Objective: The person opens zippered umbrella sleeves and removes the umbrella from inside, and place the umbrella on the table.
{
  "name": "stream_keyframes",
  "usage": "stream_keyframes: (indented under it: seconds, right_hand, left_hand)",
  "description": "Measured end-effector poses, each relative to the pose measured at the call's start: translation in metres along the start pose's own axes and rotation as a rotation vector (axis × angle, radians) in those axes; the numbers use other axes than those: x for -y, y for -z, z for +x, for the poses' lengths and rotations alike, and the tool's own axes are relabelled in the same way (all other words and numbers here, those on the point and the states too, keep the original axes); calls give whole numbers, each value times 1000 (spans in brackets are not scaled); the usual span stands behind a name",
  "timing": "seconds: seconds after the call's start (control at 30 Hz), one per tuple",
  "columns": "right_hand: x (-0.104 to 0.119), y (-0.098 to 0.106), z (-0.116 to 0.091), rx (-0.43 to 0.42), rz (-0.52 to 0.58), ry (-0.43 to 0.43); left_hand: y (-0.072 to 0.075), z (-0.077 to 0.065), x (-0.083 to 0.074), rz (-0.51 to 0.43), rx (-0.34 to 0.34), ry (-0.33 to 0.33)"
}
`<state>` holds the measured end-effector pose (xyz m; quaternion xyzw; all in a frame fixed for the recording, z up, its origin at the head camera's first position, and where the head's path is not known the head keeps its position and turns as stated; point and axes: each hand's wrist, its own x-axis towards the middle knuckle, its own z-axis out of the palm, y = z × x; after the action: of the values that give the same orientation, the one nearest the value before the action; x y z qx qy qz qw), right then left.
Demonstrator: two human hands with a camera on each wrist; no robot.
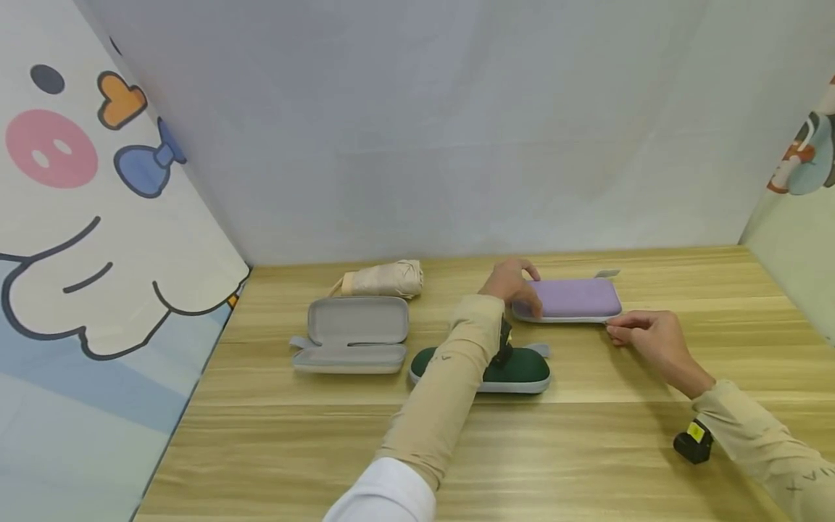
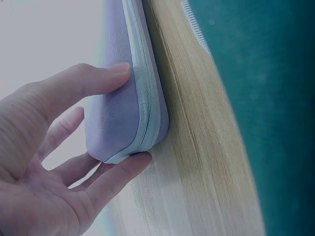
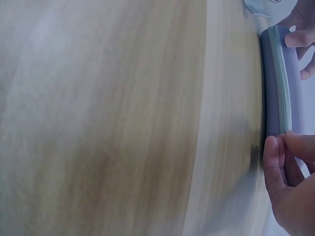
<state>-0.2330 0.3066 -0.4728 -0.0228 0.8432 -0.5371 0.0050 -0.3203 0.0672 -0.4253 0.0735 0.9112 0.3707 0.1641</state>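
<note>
A purple zippered case [image 1: 574,297] lies closed toward the back right of the table, a pale zipper band running along its front side. My left hand [image 1: 513,285] grips its left end; in the left wrist view the thumb [image 2: 106,80] presses one face while the fingers curl round the end. At the front right corner, my right hand [image 1: 649,341] pinches the zipper pull between thumb and fingertips; the pull itself is mostly hidden by them. Under my left forearm sits a closed green case [image 1: 522,368] with a grey zipper band, partly covered by the sleeve.
An opened grey case [image 1: 357,320] stands to the left, its lid tilted back. Behind it lies a folded beige umbrella [image 1: 385,279]. A grey tab [image 1: 607,273] sticks out behind the purple case. A pale curtain wall [image 1: 470,130] borders the table's far edge.
</note>
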Motion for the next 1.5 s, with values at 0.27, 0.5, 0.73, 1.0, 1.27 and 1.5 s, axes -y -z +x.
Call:
stream_keyframes:
  seconds: [0.27,0.5,0.73,1.0,1.27,1.5]
  right_hand:
    - [1,-2,-2,4,-9,-5]
    - [0,-3,-4,5,-3,-5]
    - [0,-4,-4,6,5,3]
    - [0,-3,-4,13,54,10]
    - [-3,-6,-1,14,64,51]
    - [-2,-9,0,3,20,63]
  left_hand:
    - [0,-3,-1,-12,-4,-5]
    - [-4,-2,1,-17,-1,-9]
    - [-4,-2,2,-22,-2,-11]
    - [-2,-3,2,-29,5,-8]
    - [-1,-3,0,-3,1,-14]
    - [0,-3,-2,15,-6,-14]
